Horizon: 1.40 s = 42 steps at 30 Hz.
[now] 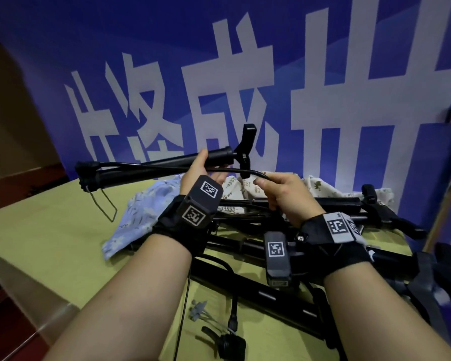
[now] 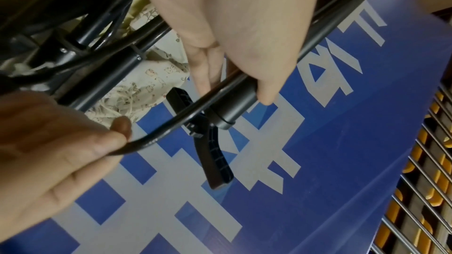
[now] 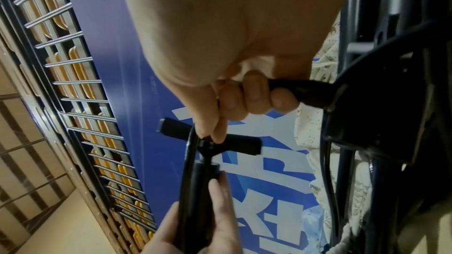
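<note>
"While the head view looks down on both arms, where is the pump (image 1: pixel 151 169)?"

"Raised above the yellow surface (image 1: pixel 50 230), lying nearly level. The left hand (image 1: pixel 203 169) is wrapped round its barrel, close to the T-handle (image 1: pixel 248 142)."

"And the right hand (image 1: pixel 284 196)?"

"It pinches the hose (image 1: pixel 167 165), thin and black, just beside the T-handle. The left wrist view shows thumb and forefinger closed on it; from the head only the thumb on top is plain."

"Anything only the right wrist view gives?"

"The remaining fingers curled round a dark piece (image 3: pixel 293 90); I cannot tell what it is. Only the head view shows the other pumps (image 1: pixel 271 246) heaped on the surface, and the blue flowered cloth (image 1: pixel 138 212) beneath the left wrist."
</note>
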Motion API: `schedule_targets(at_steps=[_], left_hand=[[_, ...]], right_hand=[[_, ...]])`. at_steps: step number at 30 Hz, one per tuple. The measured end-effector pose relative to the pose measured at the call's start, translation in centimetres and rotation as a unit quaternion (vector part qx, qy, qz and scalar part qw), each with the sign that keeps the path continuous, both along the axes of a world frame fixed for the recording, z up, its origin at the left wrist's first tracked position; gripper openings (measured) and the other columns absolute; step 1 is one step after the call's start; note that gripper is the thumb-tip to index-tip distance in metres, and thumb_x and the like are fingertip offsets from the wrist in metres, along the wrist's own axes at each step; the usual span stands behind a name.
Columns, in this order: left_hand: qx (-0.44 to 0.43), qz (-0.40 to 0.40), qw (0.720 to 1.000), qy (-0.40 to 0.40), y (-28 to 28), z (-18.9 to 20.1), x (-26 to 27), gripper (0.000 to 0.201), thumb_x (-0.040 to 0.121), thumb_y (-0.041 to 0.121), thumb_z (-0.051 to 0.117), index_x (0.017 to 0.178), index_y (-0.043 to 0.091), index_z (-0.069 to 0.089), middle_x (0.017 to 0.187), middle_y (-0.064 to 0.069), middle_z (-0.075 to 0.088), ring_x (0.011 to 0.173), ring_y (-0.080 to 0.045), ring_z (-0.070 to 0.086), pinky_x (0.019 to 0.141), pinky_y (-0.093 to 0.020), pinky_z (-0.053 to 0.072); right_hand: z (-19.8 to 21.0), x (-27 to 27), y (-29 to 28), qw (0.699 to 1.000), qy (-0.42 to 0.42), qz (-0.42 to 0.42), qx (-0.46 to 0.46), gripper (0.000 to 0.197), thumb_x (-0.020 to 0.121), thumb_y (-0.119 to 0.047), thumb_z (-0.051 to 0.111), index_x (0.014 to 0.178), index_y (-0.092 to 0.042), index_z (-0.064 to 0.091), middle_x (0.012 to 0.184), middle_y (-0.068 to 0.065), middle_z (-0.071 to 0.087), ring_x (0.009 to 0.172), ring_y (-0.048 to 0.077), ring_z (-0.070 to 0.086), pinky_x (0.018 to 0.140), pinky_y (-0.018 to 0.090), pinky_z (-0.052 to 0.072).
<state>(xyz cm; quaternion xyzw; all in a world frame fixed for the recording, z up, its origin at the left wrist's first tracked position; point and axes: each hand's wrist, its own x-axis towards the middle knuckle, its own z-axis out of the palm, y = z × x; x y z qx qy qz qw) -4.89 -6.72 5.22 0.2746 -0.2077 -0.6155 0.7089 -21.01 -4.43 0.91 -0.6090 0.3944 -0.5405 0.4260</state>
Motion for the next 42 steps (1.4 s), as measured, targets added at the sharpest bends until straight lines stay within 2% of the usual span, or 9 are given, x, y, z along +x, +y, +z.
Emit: schedule_targets(at_steps=[3,11,16,19,23,27,32,36,42], left_hand=[[0.003,0.018,1.0,-0.006,-0.6,-0.6,0.1,0.02,0.092,0.02,0.063,0.103,0.004,0.058,0.077,-0.016,0.073,0.069,-0.026,0.072,0.051,-0.03,0.057],[0.024,-0.028,0.999,-0.018,-3.8,-2.3,0.0,0.021,0.093,0.027,0.06,0.1,0.007,0.058,0.115,-0.016,0.065,0.1,-0.029,0.065,0.051,-0.027,0.055],[0.005,-0.061,0.997,-0.042,-4.6,-3.8,-0.6,0.015,0.092,0.025,0.061,0.092,0.01,0.061,0.093,-0.012,0.069,0.084,-0.023,0.067,0.063,-0.031,0.056],[-0.002,-0.062,0.996,-0.058,-5.1,-5.6,-0.7,0.018,0.089,0.022,0.066,0.099,0.006,0.063,0.098,-0.015,0.072,0.086,-0.025,0.072,0.075,-0.035,0.058],[-0.017,-0.074,0.997,-0.035,-5.1,-7.5,-0.7,0.02,0.089,0.014,0.066,0.106,0.004,0.061,0.1,-0.016,0.072,0.087,-0.025,0.072,0.069,-0.036,0.058],[-0.043,-0.13,0.99,-0.042,-5.0,-8.1,-0.4,0.013,0.089,0.014,0.063,0.099,0.006,0.063,0.103,-0.015,0.07,0.097,-0.03,0.068,0.075,-0.039,0.056],[-0.067,-0.186,0.979,-0.049,-4.4,-7.9,0.1,0.026,0.077,0.015,0.067,0.1,0.003,0.064,0.102,-0.014,0.07,0.099,-0.031,0.066,0.086,-0.045,0.056],[-0.059,-0.197,0.977,-0.063,-3.8,-8.2,-0.2,0.035,0.075,0.015,0.068,0.108,0.004,0.062,0.12,-0.016,0.064,0.103,-0.029,0.067,0.087,-0.04,0.056],[-0.06,-0.211,0.971,-0.094,-3.3,-8.2,-0.2,0.011,0.088,0.023,0.059,0.089,0.014,0.065,0.096,-0.007,0.071,0.1,-0.024,0.064,0.093,-0.043,0.049]], right_hand=[[0.2,0.1,-0.4,1.0,-0.006,-0.024,-0.018,0.014,0.093,-0.014,0.059,0.086,-0.009,0.07,0.054,-0.002,0.038,0.049,0.013,0.03,0.05,0.028,0.025],[1.5,0.0,-0.6,1.0,-0.022,-0.016,-0.013,0.021,0.094,-0.009,0.053,0.079,-0.006,0.067,0.06,0.003,0.038,0.051,0.012,0.032,0.05,0.026,0.028],[-0.3,-0.5,-1.3,0.995,-0.038,-0.083,0.045,0.014,0.094,-0.009,0.056,0.095,-0.003,0.069,0.072,0.003,0.056,0.05,0.012,0.041,0.048,0.023,0.034],[-0.9,-0.6,-1.4,0.993,-0.021,-0.109,0.051,0.018,0.094,-0.007,0.054,0.109,-0.004,0.066,0.082,-0.008,0.061,0.048,0.011,0.046,0.048,0.022,0.038],[-1.1,-0.5,-1.4,0.994,0.042,-0.094,0.04,0.032,0.095,-0.003,0.049,0.121,-0.016,0.063,0.105,-0.002,0.064,0.041,0.01,0.042,0.041,0.019,0.036],[-1.3,-0.6,-1.7,0.994,0.044,-0.093,0.042,0.035,0.095,0.002,0.044,0.117,-0.013,0.066,0.09,-0.011,0.061,0.038,0.009,0.037,0.038,0.018,0.031],[-1.3,-0.2,-1.7,0.994,0.026,-0.083,0.063,0.034,0.096,0.002,0.043,0.107,-0.018,0.068,0.099,0.0,0.068,0.035,0.005,0.035,0.036,0.017,0.029],[-1.1,0.3,-1.4,0.994,0.029,-0.086,0.057,0.031,0.095,-0.001,0.046,0.104,-0.02,0.069,0.107,0.01,0.07,0.037,0.006,0.035,0.037,0.018,0.029],[-0.9,0.6,-1.2,0.995,0.039,-0.075,0.06,0.026,0.095,-0.002,0.049,0.107,-0.015,0.069,0.103,0.011,0.071,0.04,0.009,0.033,0.038,0.019,0.027]])
